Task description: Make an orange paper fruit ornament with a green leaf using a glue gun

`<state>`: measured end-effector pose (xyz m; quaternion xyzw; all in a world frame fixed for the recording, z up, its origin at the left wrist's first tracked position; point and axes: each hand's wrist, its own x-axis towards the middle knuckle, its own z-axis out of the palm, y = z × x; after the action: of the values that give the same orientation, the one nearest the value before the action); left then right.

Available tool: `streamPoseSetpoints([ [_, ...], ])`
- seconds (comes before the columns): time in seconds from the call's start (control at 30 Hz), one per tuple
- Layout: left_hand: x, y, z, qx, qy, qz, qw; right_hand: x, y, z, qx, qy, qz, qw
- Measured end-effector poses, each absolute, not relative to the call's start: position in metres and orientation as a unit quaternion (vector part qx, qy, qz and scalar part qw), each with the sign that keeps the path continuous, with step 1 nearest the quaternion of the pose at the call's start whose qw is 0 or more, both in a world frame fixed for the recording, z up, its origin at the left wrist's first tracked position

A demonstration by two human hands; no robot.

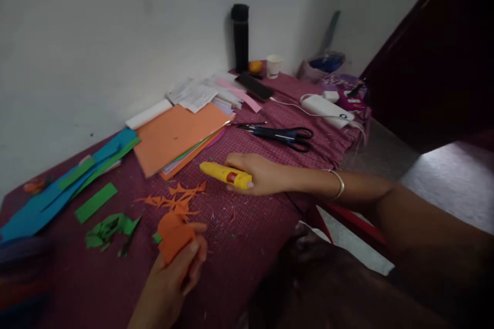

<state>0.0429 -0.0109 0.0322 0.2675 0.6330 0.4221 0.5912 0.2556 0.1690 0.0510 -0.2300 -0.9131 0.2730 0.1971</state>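
My right hand (264, 174) is closed around a yellow glue gun (224, 174) with a red trigger, its nozzle pointing left just over the maroon checked cloth (239, 236). A metal bangle sits on that wrist. My left hand (173, 272), low in the view, pinches a folded orange paper piece (173, 234). Jagged orange paper offcuts (175, 198) lie on the cloth between the two hands.
Black-handled scissors (281, 135) lie beyond my right hand. A stack of orange and coloured sheets (175, 136), blue and green strips (83, 175), green scraps (110, 229), white papers, a phone, a black flask (240, 36), a paper cup and a white power bank (326, 110) crowd the table.
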Motion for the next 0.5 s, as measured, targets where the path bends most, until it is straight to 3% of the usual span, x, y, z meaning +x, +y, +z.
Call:
streamPoseSetpoints([
  [0.3,0.030,-0.002,0.038,0.296,0.650,0.462,0.526,0.314,0.239,0.052,-0.449,-0.893,-0.005,0.036],
  [0.5,0.048,-0.004,0.038,0.325,0.615,0.465,0.548,0.331,0.252,0.047,-0.500,-0.864,-0.066,-0.010],
])
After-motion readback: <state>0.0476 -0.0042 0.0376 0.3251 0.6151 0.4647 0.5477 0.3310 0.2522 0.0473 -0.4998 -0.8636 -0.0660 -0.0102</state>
